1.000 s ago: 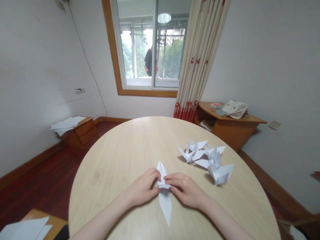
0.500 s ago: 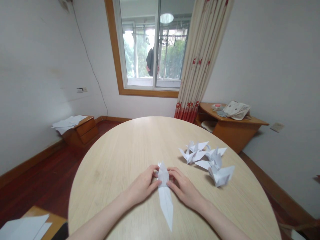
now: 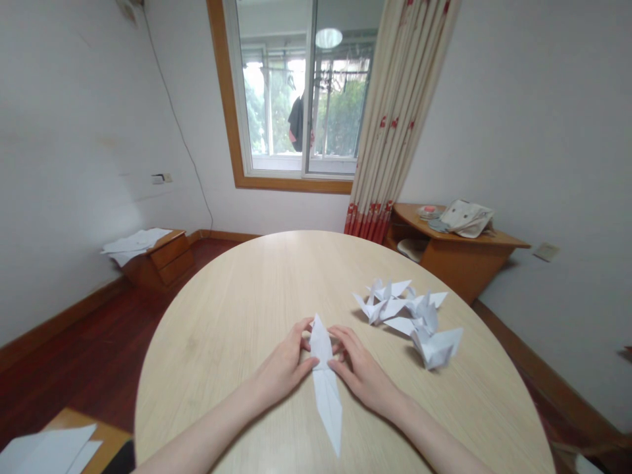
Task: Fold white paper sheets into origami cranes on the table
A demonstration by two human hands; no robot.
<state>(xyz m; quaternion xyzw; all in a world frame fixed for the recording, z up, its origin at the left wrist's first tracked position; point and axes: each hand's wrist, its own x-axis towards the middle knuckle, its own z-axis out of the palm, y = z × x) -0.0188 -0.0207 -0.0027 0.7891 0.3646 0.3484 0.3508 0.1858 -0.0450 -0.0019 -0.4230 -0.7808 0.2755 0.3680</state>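
Two hands meet on paper (image 3: pixel 326 390), lower centre of frame, flat on round worktop (image 3: pixel 232 309). Paper: white, folded to long narrow diamond, points toward top and bottom of frame. Left hand (image 3: pixel 284 365) and right hand (image 3: pixel 363 372): fingers half curled, tips gripping paper's upper half from either side. Cranes (image 3: pixel 409 316) heaped right of centre, apart from hands.

Round pale-wood table (image 3: pixel 237 316); heap of folded white paper cranes (image 3: pixel 409 316) right on it; window (image 3: pixel 296 99) and patterned curtain (image 3: pixel 395 131) beyond; corner desk (image 3: pixel 464 263) bearing cloth bag (image 3: pixel 467 217), far right; low cabinet (image 3: pixel 168 260) with papers (image 3: pixel 133 242), far left.
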